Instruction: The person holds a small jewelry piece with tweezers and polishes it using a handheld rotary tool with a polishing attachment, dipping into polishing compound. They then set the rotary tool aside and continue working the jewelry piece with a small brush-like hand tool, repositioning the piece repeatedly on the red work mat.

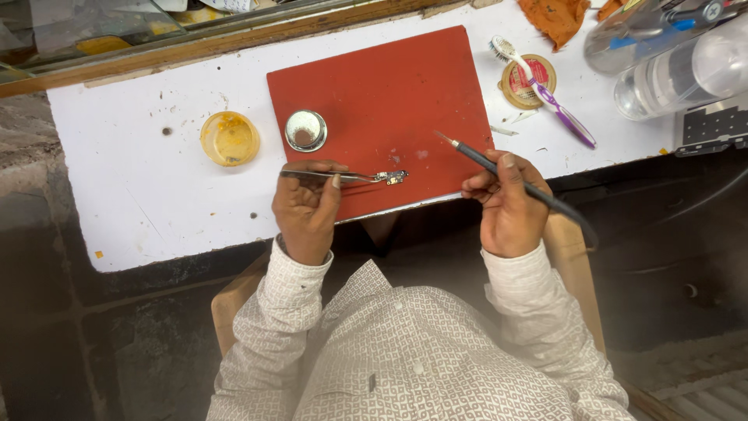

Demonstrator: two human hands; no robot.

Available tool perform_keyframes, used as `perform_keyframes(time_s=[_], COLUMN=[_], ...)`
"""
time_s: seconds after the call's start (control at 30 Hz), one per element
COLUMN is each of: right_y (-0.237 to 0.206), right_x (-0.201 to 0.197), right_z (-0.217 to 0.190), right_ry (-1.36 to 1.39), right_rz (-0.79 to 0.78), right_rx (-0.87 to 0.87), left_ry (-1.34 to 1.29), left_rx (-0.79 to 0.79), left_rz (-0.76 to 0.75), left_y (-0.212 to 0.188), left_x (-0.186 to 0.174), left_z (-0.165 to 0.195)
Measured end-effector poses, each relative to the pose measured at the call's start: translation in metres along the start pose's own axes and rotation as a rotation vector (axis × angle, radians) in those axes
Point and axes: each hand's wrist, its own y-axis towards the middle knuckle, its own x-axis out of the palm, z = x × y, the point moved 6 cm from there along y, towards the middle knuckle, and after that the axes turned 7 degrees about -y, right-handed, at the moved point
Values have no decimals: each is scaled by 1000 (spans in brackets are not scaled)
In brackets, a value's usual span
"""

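Observation:
My left hand [305,209] grips metal tweezers [343,176] that pinch a small circuit part [396,178] over the front edge of a red mat [382,86]. My right hand [508,206] holds a thin black soldering pen [518,183] like a pencil. Its metal tip [442,137] points up-left over the mat, a short way right of the small part and apart from it. A small round metal tin [305,129] sits on the mat's left side, just above my left hand.
On the white tabletop [148,195], a round yellow container [229,138] lies left of the mat. A purple-handled toothbrush [545,92] rests across a round tin lid [528,81] at right. Clear plastic bottles [678,74], an orange cloth [555,17] and a black device [713,129] crowd the far right.

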Motion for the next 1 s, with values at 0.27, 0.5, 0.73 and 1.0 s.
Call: perform_keyframes(time_s=[0.27,0.5,0.73,1.0], right_y=[-14,-17,-18,-40], right_x=[28,32,43,76], right_z=[-3,3,-24,-63], right_ry=[-287,-307,-650,-1000], right_rz=[-191,-181,-144,-467], right_rx=[-104,-46,-291,-1013], left_ry=[189,291,246,387], left_rx=[70,165,153,82], left_rz=[175,316,415,474], left_y=[-5,-1,-1,9], left_x=[-49,-110,-146,-163], left_z=[37,58,64,64])
